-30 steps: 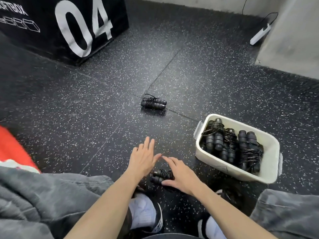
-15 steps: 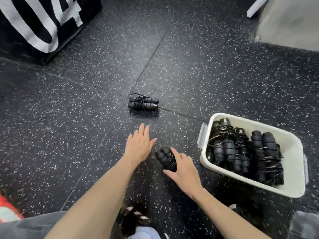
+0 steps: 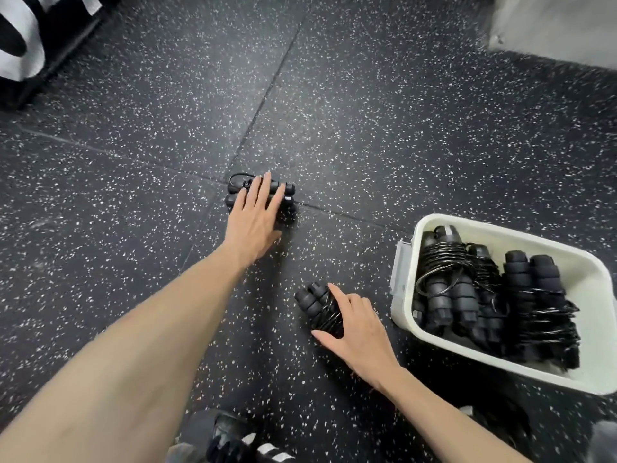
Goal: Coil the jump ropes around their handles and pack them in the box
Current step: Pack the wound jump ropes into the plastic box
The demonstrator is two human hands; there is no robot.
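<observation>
Black rubber floor (image 3: 367, 121), white-flecked, tile seams crossing mid-frame. Black box (image 3: 36, 45) with big white print at top left, sitting on the floor. Grey concrete block (image 3: 561, 25) at top right, blurred. Black shoe (image 3: 240, 439) with white stripes at bottom edge, grey cloth just beside it.

gym | speckled rubber floor tiles (image 3: 367, 111) | numbered black box (image 3: 30, 38)

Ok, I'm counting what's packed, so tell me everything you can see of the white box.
The white box looks like plastic, rectangular with rounded corners and a grey handle tab on its near-left end. It sits on the speckled floor, right of the right hand, untouched by either hand, and holds several coiled jump ropes.
</observation>
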